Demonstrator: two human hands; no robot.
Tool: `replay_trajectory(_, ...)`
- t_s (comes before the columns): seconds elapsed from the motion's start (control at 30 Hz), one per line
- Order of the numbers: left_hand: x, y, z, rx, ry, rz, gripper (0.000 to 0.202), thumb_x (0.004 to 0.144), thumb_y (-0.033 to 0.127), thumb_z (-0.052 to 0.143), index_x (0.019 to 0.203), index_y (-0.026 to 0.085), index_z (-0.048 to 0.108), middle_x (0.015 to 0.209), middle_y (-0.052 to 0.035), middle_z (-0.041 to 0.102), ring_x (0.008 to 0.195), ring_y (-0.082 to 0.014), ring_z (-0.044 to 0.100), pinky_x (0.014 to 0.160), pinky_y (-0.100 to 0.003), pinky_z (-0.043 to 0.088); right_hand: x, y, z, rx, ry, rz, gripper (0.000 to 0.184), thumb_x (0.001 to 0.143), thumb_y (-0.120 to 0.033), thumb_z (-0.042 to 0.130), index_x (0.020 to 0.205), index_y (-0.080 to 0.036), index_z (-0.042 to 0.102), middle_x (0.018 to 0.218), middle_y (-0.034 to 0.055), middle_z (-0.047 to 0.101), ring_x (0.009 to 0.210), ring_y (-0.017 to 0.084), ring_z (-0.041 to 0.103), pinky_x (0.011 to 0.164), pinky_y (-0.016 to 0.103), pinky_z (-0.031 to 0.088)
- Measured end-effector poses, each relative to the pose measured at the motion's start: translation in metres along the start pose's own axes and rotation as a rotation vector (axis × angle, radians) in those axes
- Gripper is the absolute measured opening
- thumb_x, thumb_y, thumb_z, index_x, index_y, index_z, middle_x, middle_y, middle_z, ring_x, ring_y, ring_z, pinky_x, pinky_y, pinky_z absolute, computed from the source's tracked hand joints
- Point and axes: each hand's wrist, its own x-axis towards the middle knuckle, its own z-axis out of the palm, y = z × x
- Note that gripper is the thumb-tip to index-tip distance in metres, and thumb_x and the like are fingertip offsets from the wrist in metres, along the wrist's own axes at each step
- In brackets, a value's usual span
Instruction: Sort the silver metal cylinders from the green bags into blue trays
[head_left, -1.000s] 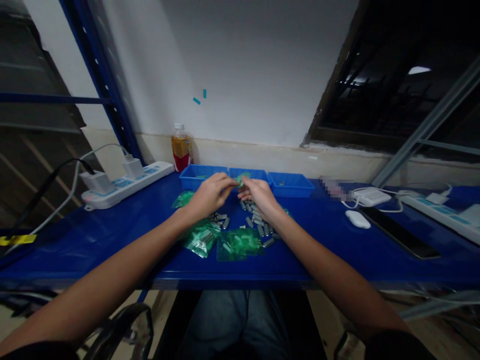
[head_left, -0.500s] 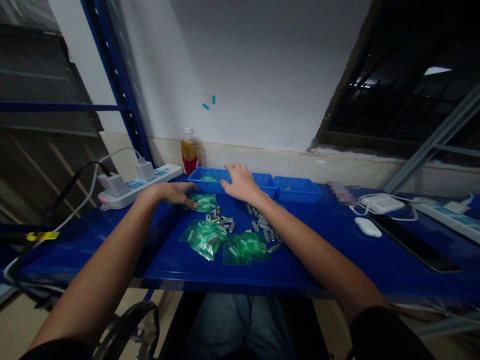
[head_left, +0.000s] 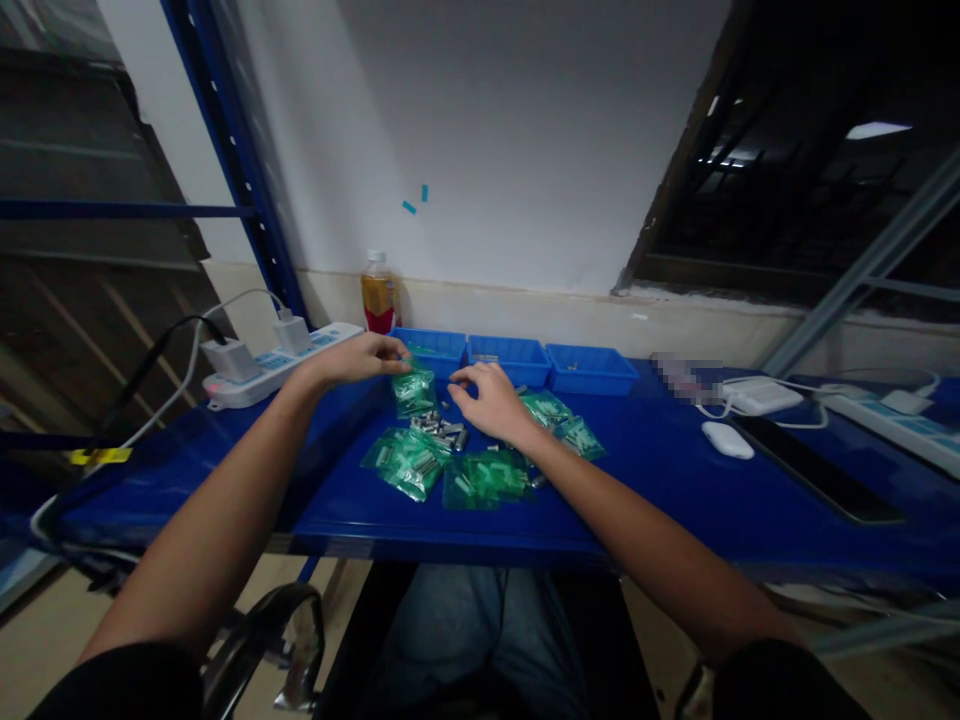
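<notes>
My left hand (head_left: 373,357) pinches the top edge of a green plastic bag (head_left: 415,392), holding it up in front of the left blue bin (head_left: 448,348). To its right, my right hand (head_left: 491,402) has thumb and fingers curled toward each other near the bag. Whatever may be between those fingertips is too small to make out. Below the hands lies a pile of small metal cylinders (head_left: 442,430). Nearer the table edge are two filled green bags, one on the left (head_left: 409,462) and another beside it (head_left: 491,477). More green bags (head_left: 574,432) lie right of my right wrist.
A middle blue bin (head_left: 510,362) and a right blue bin (head_left: 592,370) stand along the wall. A drink bottle (head_left: 379,295) and a power strip (head_left: 285,365) are on the left. A white earphone case (head_left: 727,440) and a black phone (head_left: 817,470) lie right.
My left hand has lifted the bag's top edge toward the bins. My right hand has come down from above the bins to the front of them, fingers now curled.
</notes>
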Motion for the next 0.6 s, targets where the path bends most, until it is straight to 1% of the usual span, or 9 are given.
replay_trajectory(0.07, 0.002, 0.01, 0.008, -0.008, 0.078, 0.052, 0.031, 0.068, 0.046, 0.063, 0.079, 0.018, 0.064, 0.068, 0.0, 0.059, 0.064, -0.0155, 0.054, 0.061, -0.024, 0.041, -0.002, -0.004, 0.0, 0.07, -0.006, 0.025, 0.017, 0.083, -0.027, 0.058, 0.09, -0.016, 0.069, 0.084, 0.0054, 0.067, 0.084, 0.019, 0.055, 0.081, 0.032, 0.039)
replay_trajectory(0.13, 0.004, 0.021, 0.017, -0.033, 0.161, 0.116, 0.029, 0.069, 0.044, 0.064, 0.078, 0.017, 0.063, 0.069, -0.0006, 0.058, 0.067, -0.0153, 0.054, 0.063, -0.025, 0.042, -0.002, -0.006, -0.001, 0.178, -0.002, 0.096, 0.016, 0.084, -0.028, 0.057, 0.086, -0.017, 0.068, 0.081, 0.0041, 0.067, 0.079, 0.017, 0.057, 0.076, 0.029, 0.04)
replay_trajectory(0.2, 0.006, 0.032, 0.027, -0.091, 0.218, 0.177, 0.027, 0.07, 0.042, 0.064, 0.078, 0.016, 0.061, 0.075, -0.0022, 0.059, 0.074, -0.0164, 0.055, 0.066, -0.026, 0.043, 0.0, -0.004, -0.001, 0.299, 0.028, 0.212, 0.022, 0.085, -0.036, 0.056, 0.08, -0.017, 0.067, 0.077, 0.0029, 0.066, 0.074, 0.016, 0.058, 0.07, 0.027, 0.041)
replay_trajectory(0.27, 0.008, 0.04, 0.036, -0.16, 0.256, 0.205, 0.025, 0.072, 0.04, 0.062, 0.08, 0.016, 0.059, 0.08, -0.0035, 0.059, 0.078, -0.0173, 0.056, 0.069, -0.027, 0.045, 0.004, -0.001, -0.002, 0.442, 0.065, 0.354, 0.034, 0.086, -0.046, 0.051, 0.075, -0.017, 0.065, 0.073, 0.0026, 0.065, 0.07, 0.015, 0.058, 0.064, 0.025, 0.041)
replay_trajectory(0.37, 0.007, 0.048, 0.047, -0.211, 0.3, 0.248, 0.02, 0.075, 0.035, 0.06, 0.081, 0.017, 0.057, 0.087, -0.0051, 0.06, 0.084, -0.0183, 0.057, 0.072, -0.029, 0.047, 0.009, 0.001, -0.005, 0.691, 0.056, 0.59, 0.047, 0.086, -0.057, 0.044, 0.071, -0.016, 0.062, 0.067, 0.0032, 0.063, 0.059, 0.013, 0.057, 0.054, 0.024, 0.039)
replay_trajectory(0.43, 0.006, 0.052, 0.053, -0.171, 0.346, 0.341, 0.014, 0.077, 0.03, 0.059, 0.078, 0.017, 0.057, 0.093, -0.0065, 0.058, 0.089, -0.0191, 0.057, 0.074, -0.031, 0.048, 0.01, 0.001, -0.006, 0.788, 0.037, 0.69, 0.044, 0.087, -0.054, 0.045, 0.069, -0.016, 0.06, 0.063, 0.0032, 0.062, 0.053, 0.012, 0.054, 0.049, 0.022, 0.037)
replay_trajectory(0.47, 0.005, 0.053, 0.056, -0.127, 0.37, 0.403, 0.01, 0.077, 0.027, 0.058, 0.076, 0.017, 0.057, 0.096, -0.0071, 0.057, 0.092, -0.0193, 0.056, 0.076, -0.032, 0.049, 0.01, 0.0, -0.007, 0.801, 0.031, 0.704, 0.04, 0.087, -0.049, 0.048, 0.068, -0.016, 0.059, 0.062, 0.0027, 0.061, 0.051, 0.011, 0.054, 0.047, 0.021, 0.035)
replay_trajectory(0.53, 0.003, 0.057, 0.06, -0.024, 0.409, 0.521, 0.009, 0.079, 0.021, 0.055, 0.071, 0.016, 0.057, 0.101, -0.0077, 0.054, 0.097, -0.0195, 0.055, 0.085, -0.035, 0.047, 0.01, 0.0, -0.008, 0.802, 0.03, 0.684, 0.029, 0.086, -0.036, 0.051, 0.066, -0.016, 0.058, 0.059, 0.001, 0.06, 0.05, 0.011, 0.053, 0.046, 0.02, 0.035)
replay_trajectory(0.6, 0.001, 0.061, 0.063, 0.038, 0.413, 0.585, 0.011, 0.08, 0.019, 0.054, 0.07, 0.016, 0.058, 0.107, -0.0081, 0.052, 0.101, -0.0196, 0.054, 0.094, -0.039, 0.043, 0.01, 0.001, -0.01, 0.803, 0.035, 0.652, 0.022, 0.084, -0.027, 0.051, 0.065, -0.017, 0.056, 0.058, -0.001, 0.058, 0.051, 0.01, 0.054, 0.047, 0.02, 0.035)
